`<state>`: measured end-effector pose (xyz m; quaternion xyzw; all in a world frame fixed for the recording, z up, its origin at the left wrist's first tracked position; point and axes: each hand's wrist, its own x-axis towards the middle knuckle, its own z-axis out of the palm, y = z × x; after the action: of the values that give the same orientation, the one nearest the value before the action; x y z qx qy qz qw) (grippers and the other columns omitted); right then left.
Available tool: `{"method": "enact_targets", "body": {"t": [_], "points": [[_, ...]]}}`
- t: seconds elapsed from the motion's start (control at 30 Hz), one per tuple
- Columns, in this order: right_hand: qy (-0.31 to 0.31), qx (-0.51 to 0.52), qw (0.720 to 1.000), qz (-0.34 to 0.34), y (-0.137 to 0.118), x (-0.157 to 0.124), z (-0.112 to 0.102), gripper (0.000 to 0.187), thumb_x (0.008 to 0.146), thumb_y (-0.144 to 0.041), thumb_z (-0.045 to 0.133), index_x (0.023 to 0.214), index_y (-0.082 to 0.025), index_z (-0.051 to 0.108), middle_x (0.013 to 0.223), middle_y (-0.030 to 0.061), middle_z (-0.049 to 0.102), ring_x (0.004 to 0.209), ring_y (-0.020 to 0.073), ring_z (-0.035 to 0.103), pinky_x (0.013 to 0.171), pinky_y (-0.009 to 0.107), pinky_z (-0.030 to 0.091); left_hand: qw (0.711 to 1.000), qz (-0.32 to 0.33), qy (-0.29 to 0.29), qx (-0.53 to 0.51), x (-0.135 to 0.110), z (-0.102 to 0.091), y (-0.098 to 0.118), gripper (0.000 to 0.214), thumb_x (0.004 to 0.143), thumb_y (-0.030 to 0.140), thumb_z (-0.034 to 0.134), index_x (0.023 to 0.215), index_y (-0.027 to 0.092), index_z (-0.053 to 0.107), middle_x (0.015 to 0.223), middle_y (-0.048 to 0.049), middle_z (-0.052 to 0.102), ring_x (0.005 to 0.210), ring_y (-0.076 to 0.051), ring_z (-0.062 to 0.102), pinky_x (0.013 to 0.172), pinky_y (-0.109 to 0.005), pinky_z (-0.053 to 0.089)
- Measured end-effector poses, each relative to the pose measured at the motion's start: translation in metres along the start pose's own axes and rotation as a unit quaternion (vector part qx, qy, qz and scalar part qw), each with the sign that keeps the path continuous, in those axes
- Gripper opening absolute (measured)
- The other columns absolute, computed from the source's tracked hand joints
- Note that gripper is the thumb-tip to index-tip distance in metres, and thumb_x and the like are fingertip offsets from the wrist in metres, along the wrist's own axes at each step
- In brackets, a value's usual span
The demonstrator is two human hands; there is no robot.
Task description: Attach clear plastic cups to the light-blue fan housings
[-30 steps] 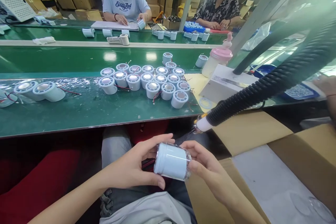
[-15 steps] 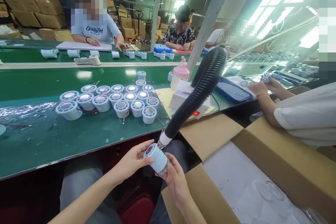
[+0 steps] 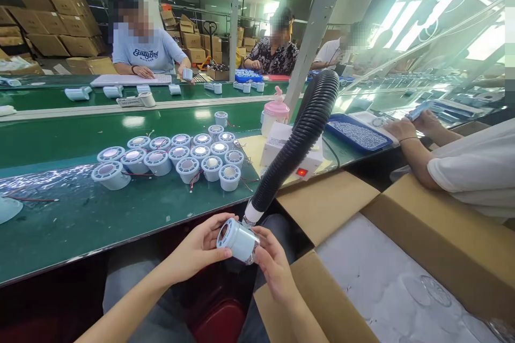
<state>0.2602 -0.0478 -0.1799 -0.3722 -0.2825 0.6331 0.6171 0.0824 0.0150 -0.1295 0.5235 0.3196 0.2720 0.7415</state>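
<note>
Over my lap, a light blue cylindrical housing (image 3: 243,242) with a vented ring end is tilted toward the left. My left hand (image 3: 203,244) wraps its ringed end, thumb in front and fingers behind. At the other end, my right hand (image 3: 274,262) grips a clear plastic part (image 3: 255,251) fitted against the housing. Just above them hangs the white nozzle (image 3: 252,211) of a black corrugated hose (image 3: 295,144). Several similar blue housings (image 3: 188,170) with thin wires stand on the green bench to the left.
The hose rises from a white box (image 3: 277,144) with a lit red switch. An open carton (image 3: 333,289) holding clear plastic parts stands at my right. Beyond are a blue tray of pellets (image 3: 358,134), a pink-lidded bottle (image 3: 275,117) and co-workers.
The housing has turned nearer to level, with its ringed end shifted slightly left. Both hands stay on it. Across the bench, a co-worker's hand has lifted a blue part.
</note>
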Motion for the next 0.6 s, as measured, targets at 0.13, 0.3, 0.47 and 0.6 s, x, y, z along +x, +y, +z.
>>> {"method": "enact_targets", "body": {"t": [0.13, 0.3, 0.47, 0.6], "points": [[-0.001, -0.067, 0.998, -0.021, -0.025, -0.012, 0.006, 0.038, 0.074, -0.042, 0.077, 0.102, -0.02, 0.065, 0.099, 0.0037, 0.069, 0.091, 0.0152, 0.062, 0.078, 0.021, 0.05, 0.999, 0.012, -0.01, 0.048, -0.022, 0.005, 0.007, 0.052, 0.073, 0.011, 0.07, 0.117, 0.023, 0.044, 0.126, -0.0082, 0.052, 0.11, -0.02, 0.056, 0.09, -0.031, 0.048], [0.02, -0.117, 0.992, 0.029, -0.039, -0.024, 0.008, 0.043, 0.084, -0.057, 0.06, 0.106, -0.02, 0.057, 0.092, 0.0041, 0.068, 0.072, 0.0124, 0.06, 0.058, 0.018, 0.048, 0.975, 0.071, 0.031, 0.21, -0.04, 0.009, 0.016, 0.052, 0.072, 0.005, 0.062, 0.116, 0.028, 0.046, 0.117, -0.0021, 0.051, 0.104, -0.018, 0.053, 0.088, -0.028, 0.045], [0.036, -0.052, 0.995, 0.079, -0.042, -0.028, 0.015, 0.053, 0.076, -0.063, 0.063, 0.102, -0.017, 0.055, 0.079, 0.0048, 0.068, 0.057, 0.0108, 0.057, 0.045, 0.016, 0.041, 0.913, 0.192, -0.008, 0.359, -0.045, 0.014, 0.025, 0.06, 0.076, 0.01, 0.061, 0.127, 0.038, 0.047, 0.123, -0.0018, 0.046, 0.111, -0.019, 0.05, 0.096, -0.03, 0.04], [0.04, -0.011, 0.99, 0.137, -0.048, -0.029, 0.026, 0.06, 0.067, -0.065, 0.07, 0.096, -0.016, 0.054, 0.071, 0.0035, 0.067, 0.052, 0.0104, 0.055, 0.041, 0.015, 0.038, 0.884, 0.212, -0.017, 0.416, -0.047, 0.011, 0.03, 0.056, 0.084, 0.018, 0.059, 0.133, 0.039, 0.044, 0.129, -0.0046, 0.042, 0.115, -0.02, 0.049, 0.096, -0.03, 0.042]]}}
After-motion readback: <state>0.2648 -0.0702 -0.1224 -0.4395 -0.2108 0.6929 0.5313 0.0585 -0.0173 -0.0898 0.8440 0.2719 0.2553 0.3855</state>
